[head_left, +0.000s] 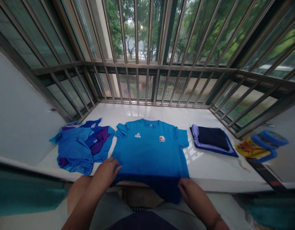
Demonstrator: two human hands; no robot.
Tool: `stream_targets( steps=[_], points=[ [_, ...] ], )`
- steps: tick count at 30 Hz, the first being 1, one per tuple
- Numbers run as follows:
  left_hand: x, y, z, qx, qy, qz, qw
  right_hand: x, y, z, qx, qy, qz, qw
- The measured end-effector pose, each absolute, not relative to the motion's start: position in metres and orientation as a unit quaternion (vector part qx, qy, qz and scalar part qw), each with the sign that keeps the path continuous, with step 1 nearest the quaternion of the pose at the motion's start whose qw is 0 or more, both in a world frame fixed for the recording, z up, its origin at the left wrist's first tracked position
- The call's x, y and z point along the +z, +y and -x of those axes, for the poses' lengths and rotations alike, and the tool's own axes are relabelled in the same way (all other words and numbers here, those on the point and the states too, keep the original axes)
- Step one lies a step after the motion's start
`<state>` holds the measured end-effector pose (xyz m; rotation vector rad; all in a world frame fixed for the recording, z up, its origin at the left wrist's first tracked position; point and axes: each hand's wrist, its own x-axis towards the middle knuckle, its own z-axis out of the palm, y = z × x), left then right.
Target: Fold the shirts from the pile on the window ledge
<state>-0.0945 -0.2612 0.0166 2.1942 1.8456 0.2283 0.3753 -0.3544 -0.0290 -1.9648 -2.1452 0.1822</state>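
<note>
The blue T-shirt (149, 150) lay spread on the counter (142, 110), its lower edge drooping over the near side. The hands were well apart: the left hand (105, 174) rested on the shirt's lower left, the right hand (192, 195) at its lower right hem. Any grip could not be determined. Crumpled clothes (82, 147) lay left of the shirt, folded clothes (212, 139) right.

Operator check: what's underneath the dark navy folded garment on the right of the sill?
Under the dark navy folded garment, a lavender cloth shows along its edges, with a darker blue cloth beneath that on the white sill. The middle of those layers is covered, so any further layers there cannot be seen.
</note>
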Motion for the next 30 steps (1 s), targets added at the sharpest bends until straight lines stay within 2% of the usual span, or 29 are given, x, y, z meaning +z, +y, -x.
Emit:
stream_targets(
  steps=[5, 10, 13, 20, 23, 27, 30],
  points=[
    [0.008, -0.217, 0.027, 0.122, 0.547, -0.822, 0.104, -0.012, -0.297, -0.329, 0.032, -0.778, 0.608, 0.152],
    [-0.024, -0.174, -0.034, 0.064, 0.534, -0.835, 0.113, -0.03, -0.25, -0.306, 0.058, -0.734, 0.674, 0.057],
    [-0.038, -0.159, -0.046, 0.065, 0.56, -0.82, 0.096, -0.04, -0.238, -0.319, 0.061, -0.717, 0.693, 0.039],
    [-0.05, -0.16, -0.052, 0.091, 0.583, -0.804, 0.071, -0.042, -0.221, -0.356, 0.044, -0.725, 0.685, 0.056],
    [-0.051, -0.166, -0.054, 0.102, 0.589, -0.799, 0.067, -0.033, -0.21, -0.368, 0.02, -0.73, 0.675, 0.104],
    [-0.05, -0.171, -0.054, 0.111, 0.594, -0.794, 0.07, -0.019, -0.19, -0.389, -0.055, -0.573, 0.805, 0.143],
    [-0.048, -0.173, -0.054, 0.113, 0.596, -0.792, 0.075, -0.013, -0.174, -0.404, -0.001, -0.478, 0.872, 0.105]
  ],
)
